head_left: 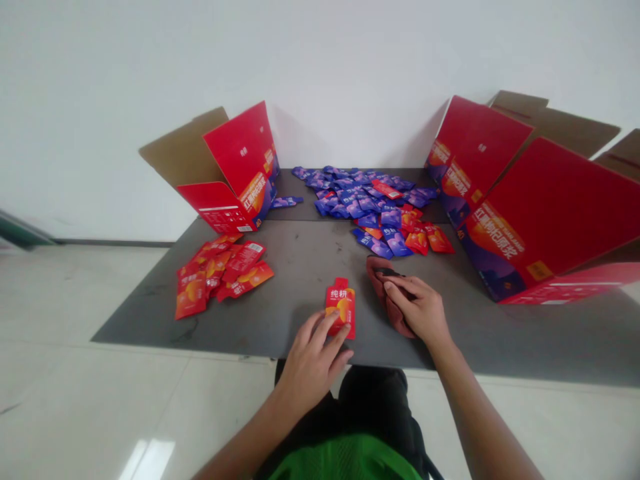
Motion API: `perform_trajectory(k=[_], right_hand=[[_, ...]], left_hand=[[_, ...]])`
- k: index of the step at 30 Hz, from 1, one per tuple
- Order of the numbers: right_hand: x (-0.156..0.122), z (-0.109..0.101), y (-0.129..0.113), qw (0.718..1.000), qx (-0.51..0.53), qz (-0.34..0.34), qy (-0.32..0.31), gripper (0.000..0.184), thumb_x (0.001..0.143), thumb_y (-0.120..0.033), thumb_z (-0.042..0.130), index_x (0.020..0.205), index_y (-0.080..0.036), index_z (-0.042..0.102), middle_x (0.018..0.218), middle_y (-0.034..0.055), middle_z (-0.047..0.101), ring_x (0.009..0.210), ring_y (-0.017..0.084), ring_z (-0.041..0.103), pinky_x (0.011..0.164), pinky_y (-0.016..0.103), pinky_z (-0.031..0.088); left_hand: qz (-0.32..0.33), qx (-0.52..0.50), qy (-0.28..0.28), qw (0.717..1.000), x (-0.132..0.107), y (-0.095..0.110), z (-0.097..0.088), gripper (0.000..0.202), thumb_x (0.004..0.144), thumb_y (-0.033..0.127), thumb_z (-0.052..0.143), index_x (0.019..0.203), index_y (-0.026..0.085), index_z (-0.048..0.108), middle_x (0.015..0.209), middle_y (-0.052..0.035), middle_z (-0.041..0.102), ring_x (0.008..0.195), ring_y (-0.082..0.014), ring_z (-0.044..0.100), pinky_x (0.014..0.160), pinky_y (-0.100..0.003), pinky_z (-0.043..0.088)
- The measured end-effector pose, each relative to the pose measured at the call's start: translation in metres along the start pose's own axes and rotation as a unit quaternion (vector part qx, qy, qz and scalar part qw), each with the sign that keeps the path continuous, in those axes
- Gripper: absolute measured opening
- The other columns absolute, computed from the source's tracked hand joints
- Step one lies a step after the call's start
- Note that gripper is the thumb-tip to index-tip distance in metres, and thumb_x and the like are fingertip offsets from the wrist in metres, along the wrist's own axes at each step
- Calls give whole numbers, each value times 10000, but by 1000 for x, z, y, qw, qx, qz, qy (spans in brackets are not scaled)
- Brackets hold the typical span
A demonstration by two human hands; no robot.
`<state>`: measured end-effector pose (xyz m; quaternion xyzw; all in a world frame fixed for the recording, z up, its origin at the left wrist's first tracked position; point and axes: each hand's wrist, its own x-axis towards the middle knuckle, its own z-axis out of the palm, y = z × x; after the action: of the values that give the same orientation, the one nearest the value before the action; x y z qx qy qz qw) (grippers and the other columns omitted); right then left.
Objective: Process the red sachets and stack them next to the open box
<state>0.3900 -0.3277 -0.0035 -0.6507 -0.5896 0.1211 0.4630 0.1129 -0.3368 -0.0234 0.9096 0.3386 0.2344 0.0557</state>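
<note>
A red pouch with an orange fruit print lies flat near the table's front edge, its narrow spout end pointing away from me. My left hand rests on its lower part, fingers stretched out over the print. To the right, my right hand grips a brownish-red cloth on the tabletop, fingers closed on its upper part. Something dark shows by the fingertips, too small to name. Past the cloth lie blue-purple pouches and red ones.
Left of me is a heap of red pouches on the grey table. A large pile of blue-purple pouches lies at the back. Open red cartons stand at the left and right, flaps raised, before a white wall.
</note>
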Motion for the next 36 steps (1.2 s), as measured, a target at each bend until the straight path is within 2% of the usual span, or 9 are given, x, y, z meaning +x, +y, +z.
perform_trajectory(k=[3,8,13,17,20,24,28,32,36], right_hand=[[-2,1,1,1000,-3,2,-3,311,973,-506,615,1143,-313,791,1074,45,759,980,213,704,877,349,526],[4,-2,-4,999,-26,-25,-25,283,986,-470,606,1144,-325,791,1047,30,761,955,196,706,866,333,531],[16,1,-40,989,-49,-119,-73,302,1018,-443,560,1194,-315,769,1117,43,745,1041,202,684,947,339,530],[10,26,-73,935,-83,-285,-192,263,1027,-424,564,1138,-314,775,1021,28,729,956,169,663,849,300,527],[14,50,-71,878,-121,-374,-272,261,1035,-418,552,1076,-301,781,962,19,717,913,160,649,816,289,511],[59,66,-43,887,-195,-343,-241,230,1014,-393,592,1114,-302,779,998,34,718,942,160,645,844,274,489],[96,57,-39,892,-243,-322,-204,243,1014,-377,591,1068,-258,796,980,69,719,928,187,637,827,302,479],[57,43,-67,909,-171,-329,-188,275,1036,-411,556,1145,-272,767,1049,52,721,961,174,646,868,300,492],[5,42,-72,872,-105,-373,-297,258,1047,-404,539,1140,-302,758,986,16,715,923,144,655,839,276,505]], left_hand=[[5,2,12,1000,1,-2,1,348,1035,348,563,1353,241,654,1380,-106,621,1286,-298,540,1087,-490,512],[36,24,60,997,-14,-2,1,360,1018,317,599,1366,240,651,1415,-114,609,1306,-303,546,1081,-472,520],[77,23,74,994,-31,-1,8,349,1031,270,588,1369,196,635,1387,-103,650,1272,-254,586,1065,-402,536],[83,30,92,992,-39,-4,21,300,1060,219,512,1309,197,678,1326,-79,696,1245,-237,604,1079,-408,502],[74,20,109,991,-42,-6,29,330,1084,213,440,1298,202,692,1250,-57,736,1208,-216,619,1115,-403,443],[76,9,102,992,-41,-6,28,376,1094,188,403,1390,209,635,1363,-33,696,1293,-193,577,1135,-364,394],[70,14,108,992,-40,-5,27,363,1088,191,425,1374,219,646,1358,-25,701,1276,-190,594,1116,-357,404],[57,3,112,992,-42,-4,33,364,1084,172,421,1363,215,651,1331,-36,715,1264,-199,604,1090,-367,410],[41,-31,127,991,-43,-3,36,319,1083,197,441,1267,209,702,1204,-37,764,1140,-207,651,1042,-379,418]])
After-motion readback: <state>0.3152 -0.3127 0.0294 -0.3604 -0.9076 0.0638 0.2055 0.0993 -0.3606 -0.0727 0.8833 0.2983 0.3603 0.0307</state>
